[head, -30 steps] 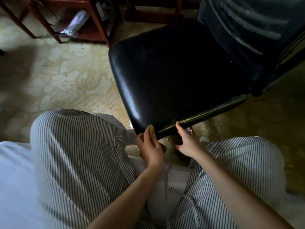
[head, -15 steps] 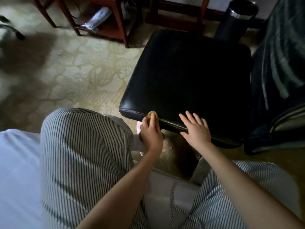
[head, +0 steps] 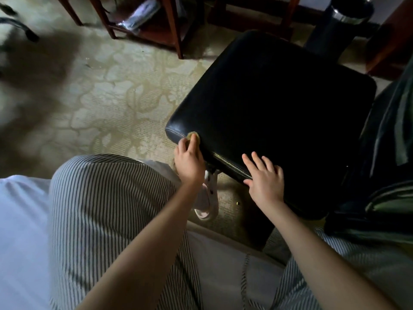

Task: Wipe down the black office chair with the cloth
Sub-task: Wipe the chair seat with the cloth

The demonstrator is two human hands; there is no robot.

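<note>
The black office chair [head: 279, 113] fills the right half of the view, its leather seat turned with one corner toward me and its backrest at the far right. My left hand [head: 188, 159] pinches a small yellowish cloth [head: 192, 136] and holds it against the seat's near left corner edge. Most of the cloth is hidden under the fingers. My right hand [head: 264, 179] lies flat with spread fingers on the seat's front edge, to the right of the left hand.
My striped trouser legs fill the bottom of the view. A pale shoe [head: 207, 202] sits under the seat edge. Red-brown wooden furniture legs [head: 174, 30] stand at the top. A dark cylindrical bin [head: 335, 25] stands behind the seat. Patterned carpet [head: 100, 97] lies to the left.
The chair seat has swung round, its backrest moving to the right. My left hand slid the cloth along the edge to the left corner. My right hand went from gripping the edge to lying flat.
</note>
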